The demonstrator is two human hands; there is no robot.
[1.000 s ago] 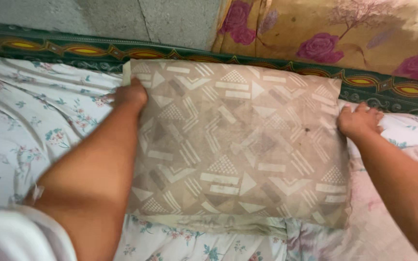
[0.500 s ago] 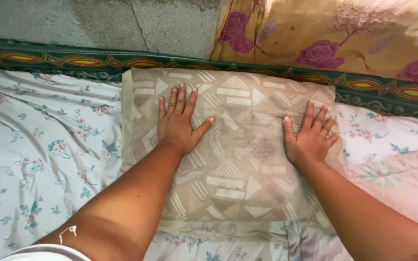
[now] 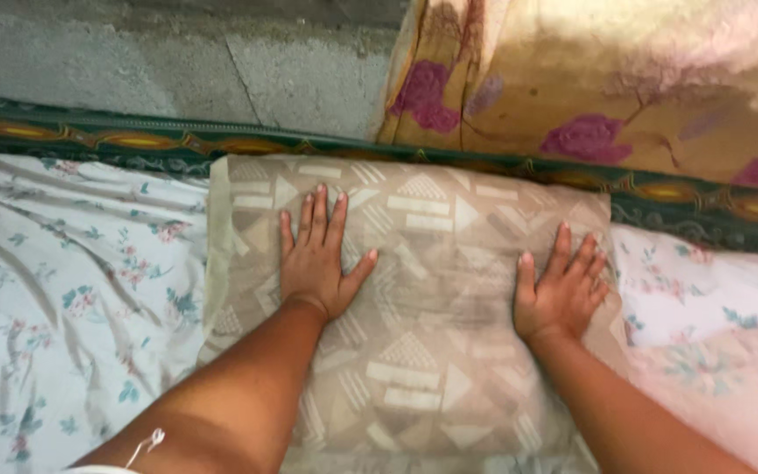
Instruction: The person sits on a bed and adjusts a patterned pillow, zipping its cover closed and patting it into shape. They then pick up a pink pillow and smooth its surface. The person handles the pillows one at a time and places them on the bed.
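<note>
A beige pillow (image 3: 432, 263) with a geometric pattern of triangles and bars lies flat on the bed, its far edge against the mattress border. My left hand (image 3: 318, 259) rests palm down on the pillow's left half, fingers spread. On the right half, near the pillow's right edge, my right hand (image 3: 561, 285) presses flat with its fingers apart. Neither hand holds anything.
A white floral bed sheet (image 3: 72, 263) covers the mattress to the left and right. A dark green patterned mattress border (image 3: 133, 140) runs along the back. Behind it are a grey concrete wall (image 3: 177, 61) and a yellow curtain with purple roses (image 3: 607, 88).
My hands left the pillow's side edges and came to lie flat on top of it. Since then they have stayed put while the view shifted slightly.
</note>
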